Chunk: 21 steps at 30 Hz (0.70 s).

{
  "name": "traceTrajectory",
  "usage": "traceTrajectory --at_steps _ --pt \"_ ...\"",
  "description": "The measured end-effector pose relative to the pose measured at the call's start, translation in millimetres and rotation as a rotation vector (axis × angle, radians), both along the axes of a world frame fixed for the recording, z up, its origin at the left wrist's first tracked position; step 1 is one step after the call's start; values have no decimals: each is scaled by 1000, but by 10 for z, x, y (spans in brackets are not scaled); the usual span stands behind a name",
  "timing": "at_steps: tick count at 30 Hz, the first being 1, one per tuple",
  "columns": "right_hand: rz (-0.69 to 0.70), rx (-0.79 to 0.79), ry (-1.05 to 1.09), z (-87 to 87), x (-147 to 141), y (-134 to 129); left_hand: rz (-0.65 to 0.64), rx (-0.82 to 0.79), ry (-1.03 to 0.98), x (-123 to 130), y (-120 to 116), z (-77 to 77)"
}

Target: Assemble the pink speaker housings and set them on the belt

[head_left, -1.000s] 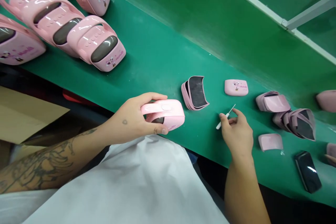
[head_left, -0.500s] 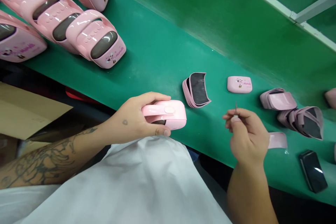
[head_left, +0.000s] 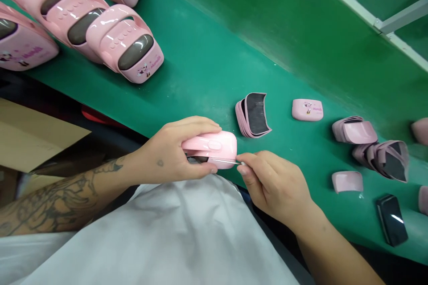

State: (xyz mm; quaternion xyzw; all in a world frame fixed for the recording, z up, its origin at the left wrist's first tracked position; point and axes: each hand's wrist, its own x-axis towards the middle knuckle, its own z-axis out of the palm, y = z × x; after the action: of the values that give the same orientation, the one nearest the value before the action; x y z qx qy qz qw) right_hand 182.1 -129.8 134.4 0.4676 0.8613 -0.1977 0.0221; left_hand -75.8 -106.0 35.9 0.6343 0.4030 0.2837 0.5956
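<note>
My left hand (head_left: 167, 151) grips a glossy pink plastic case (head_left: 217, 147) on its top and underside, just above the green belt's near edge. My right hand (head_left: 276, 187) pinches a thin metal pick (head_left: 225, 160) with a white handle, and the pick's long shaft lies along the case's lower side. Its tip reaches the dark gap in the case, partly hidden by my left fingers. Beyond the case stands a stack of curved pink shells with dark inner panels (head_left: 253, 116). A small flat pink cover (head_left: 306, 110) lies further right.
Several assembled pink handled cases (head_left: 123, 42) stand at the upper left of the green conveyor belt (head_left: 207, 62). More pink shells (head_left: 379, 160) and a glossy black panel (head_left: 391, 220) lie to the right. Cardboard (head_left: 33, 136) and a white cloth (head_left: 150, 236) lie near me.
My right hand has moved left from the belt with the pick and brought it against the pink case. The left hand still holds the case, and the view has shifted slightly.
</note>
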Motion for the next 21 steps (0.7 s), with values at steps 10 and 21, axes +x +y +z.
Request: traceTrajectory --at_steps 10,21 --pt "97 60 -105 -13 -76 4 31 39 -40 -5 -20 -117" --pt "191 58 -204 38 -102 8 80 61 -43 60 -35 -53"
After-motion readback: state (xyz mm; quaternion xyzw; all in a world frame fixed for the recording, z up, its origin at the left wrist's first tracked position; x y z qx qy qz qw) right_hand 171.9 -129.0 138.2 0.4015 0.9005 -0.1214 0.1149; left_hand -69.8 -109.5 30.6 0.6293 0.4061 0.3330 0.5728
